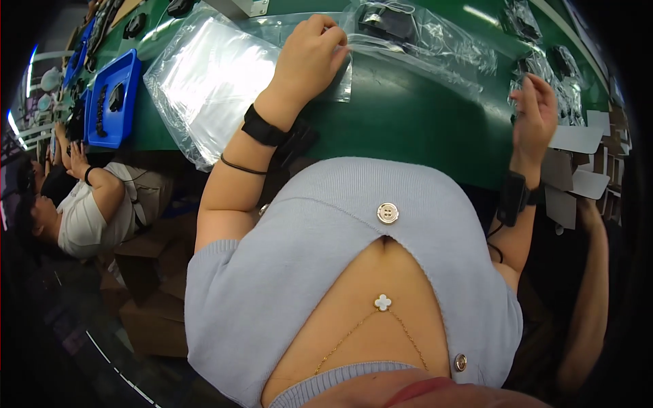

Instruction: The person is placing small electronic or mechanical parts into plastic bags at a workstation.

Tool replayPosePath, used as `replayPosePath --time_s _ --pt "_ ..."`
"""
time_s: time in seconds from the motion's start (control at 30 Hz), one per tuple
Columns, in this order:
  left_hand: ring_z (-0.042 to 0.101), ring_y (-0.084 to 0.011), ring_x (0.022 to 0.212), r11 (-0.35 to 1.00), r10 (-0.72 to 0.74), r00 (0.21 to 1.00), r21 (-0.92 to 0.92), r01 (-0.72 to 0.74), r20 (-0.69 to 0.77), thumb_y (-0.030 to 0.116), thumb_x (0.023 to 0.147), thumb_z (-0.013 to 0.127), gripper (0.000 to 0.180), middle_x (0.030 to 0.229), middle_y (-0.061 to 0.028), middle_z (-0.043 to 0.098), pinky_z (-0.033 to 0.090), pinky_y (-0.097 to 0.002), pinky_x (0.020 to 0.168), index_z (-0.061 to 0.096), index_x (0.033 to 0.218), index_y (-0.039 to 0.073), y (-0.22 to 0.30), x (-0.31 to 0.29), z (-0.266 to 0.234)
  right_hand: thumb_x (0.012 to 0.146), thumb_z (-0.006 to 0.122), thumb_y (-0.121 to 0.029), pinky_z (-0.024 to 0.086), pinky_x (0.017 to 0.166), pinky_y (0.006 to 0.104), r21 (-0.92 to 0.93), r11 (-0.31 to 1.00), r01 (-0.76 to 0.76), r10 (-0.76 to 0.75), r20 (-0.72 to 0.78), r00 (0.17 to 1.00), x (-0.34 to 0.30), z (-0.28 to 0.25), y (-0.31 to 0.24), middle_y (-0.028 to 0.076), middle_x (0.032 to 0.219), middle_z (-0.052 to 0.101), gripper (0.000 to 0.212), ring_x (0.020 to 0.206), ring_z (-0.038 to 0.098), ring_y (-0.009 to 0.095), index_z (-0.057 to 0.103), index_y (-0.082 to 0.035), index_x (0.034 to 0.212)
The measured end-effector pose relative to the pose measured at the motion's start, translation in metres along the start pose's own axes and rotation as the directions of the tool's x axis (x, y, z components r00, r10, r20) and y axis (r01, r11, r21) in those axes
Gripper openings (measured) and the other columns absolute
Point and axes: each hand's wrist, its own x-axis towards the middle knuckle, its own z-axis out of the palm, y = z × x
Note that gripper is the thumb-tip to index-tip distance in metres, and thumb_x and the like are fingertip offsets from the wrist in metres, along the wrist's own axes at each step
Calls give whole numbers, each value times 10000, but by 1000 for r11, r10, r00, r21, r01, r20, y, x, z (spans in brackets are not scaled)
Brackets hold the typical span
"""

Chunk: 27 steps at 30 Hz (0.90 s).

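My left hand (311, 60) is closed, its fingers curled on the edge of a clear plastic bag (435, 60) that stretches to the right across the green table. Inside or beneath that bag's far part lies a black boxy device (388, 24) with a cable. My right hand (534, 115) is raised at the table's right, fingers bent and apart, with nothing visible in them. Close to its fingertips are clear-bagged dark items (544, 71); whether they touch is unclear. Left of my left hand spreads a stack of flat clear bags (211, 81).
A blue tray (112, 102) with black parts stands at the table's left, beside a seated person in a white shirt (95, 204). White and brown cartons (578, 160) stand at the right, next to another person's arm (592, 285). The green table (408, 129) lies before me.
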Motion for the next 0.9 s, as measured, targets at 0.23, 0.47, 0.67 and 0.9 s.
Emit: replayPosePath --time_s 0.23,0.47,0.67,0.9 --pt "454 -339 1165 976 142 983 147 -158 114 175 792 645 316 1224 -201 495 355 -398 986 578 1088 83 24 20 -22 846 605 -72 336 1037 409 -655 -100 749 -372 723 582 -34 58 -22 169 1133 607 292 1224 465 237 562 -10 1129" --pt "569 -344 950 839 -78 996 -542 46 -35 147 838 580 159 993 -165 615 433 -425 872 605 934 23 30 24 -29 913 544 -141 368 1008 400 -303 692 655 -445 535 718 8 39 -16 161 1101 617 151 1165 506 232 556 -16 995" --pt "628 -309 755 865 -324 939 -366 343 114 253 826 651 398 790 -147 633 508 -383 709 511 1124 29 22 25 17 957 476 -167 491 816 364 -156 954 255 -188 350 918 40 48 5 109 904 650 172 853 629 199 539 -25 883" --pt "622 -272 950 667 -418 740 -375 644 527 135 840 622 479 996 -212 579 528 -332 757 425 1251 -12 29 44 5 894 558 -254 476 601 352 -780 448 437 -330 310 892 92 78 51 110 709 630 227 648 629 229 540 -31 931"
